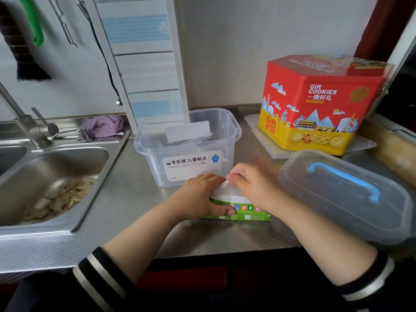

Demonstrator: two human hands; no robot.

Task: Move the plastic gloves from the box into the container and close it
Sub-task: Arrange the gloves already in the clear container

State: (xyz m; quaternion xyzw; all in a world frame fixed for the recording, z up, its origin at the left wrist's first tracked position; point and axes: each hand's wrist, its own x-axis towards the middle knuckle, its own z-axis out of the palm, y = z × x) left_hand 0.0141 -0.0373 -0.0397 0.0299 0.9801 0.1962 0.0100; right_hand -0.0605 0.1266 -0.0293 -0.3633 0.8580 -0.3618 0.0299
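Note:
A green glove box (247, 213) lies on the steel counter near its front edge. My left hand (200, 195) grips the box's left end, thumb on its front face. My right hand (254, 184) pinches thin clear plastic gloves (225, 189) at the box's top opening. Just behind stands the clear plastic container (189, 149), open, with a white label on its front and some clear plastic and a white card inside. Its translucent lid (344, 194) with a blue handle lies to the right.
A steel sink (56, 188) with food scraps fills the left, with a tap and a purple cloth (102, 126) behind it. A red and yellow cookie tin (319, 104) stands at the back right. A striped board leans on the wall behind the container.

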